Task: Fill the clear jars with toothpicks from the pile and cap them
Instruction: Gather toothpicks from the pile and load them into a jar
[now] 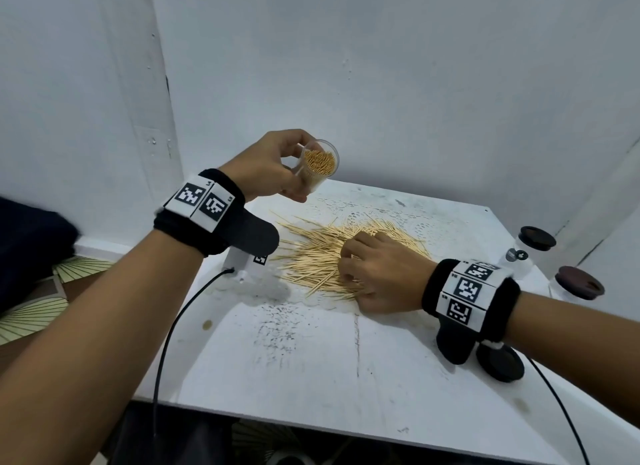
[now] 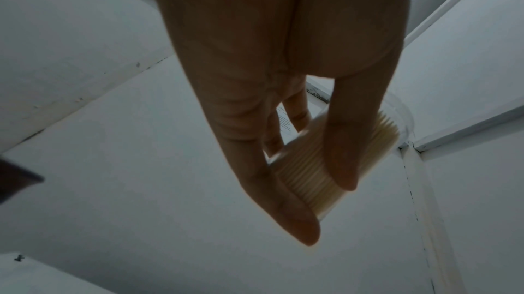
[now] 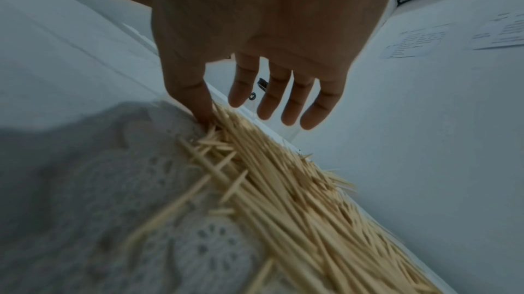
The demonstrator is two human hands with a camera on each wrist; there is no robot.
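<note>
Nearest the head camera, the left forearm was raised above the white table [image 1: 311, 378], and the left hand [image 1: 270, 167] was seen curled round a clear jar [image 1: 317, 168], thumb on one side and fingers on the other, the jar held in the air with its open mouth tilted toward the wearer. It appeared packed almost full of toothpicks and was not yet capped. Farther right, the right hand [image 1: 377, 274] was laid on the pile of toothpicks [image 1: 311, 257]; in the right wrist view the fingers [image 3: 292, 106] were spread and relaxed above the sticks while the thumb tip was pressed into the edge of the heap, and nothing was gripped. A dark lid [image 1: 500, 362] was seen on the table beneath the right wrist, and two capped jars [image 1: 576, 286] were stood near the table's right edge. The step was judged to be a last small gathering. A modest bunch would best be drawn together, aligned in parallel, and slid into the remaining gap with the jar kept tilted, so that nothing is spilled or jammed crosswise before the lid is fitted.
</note>
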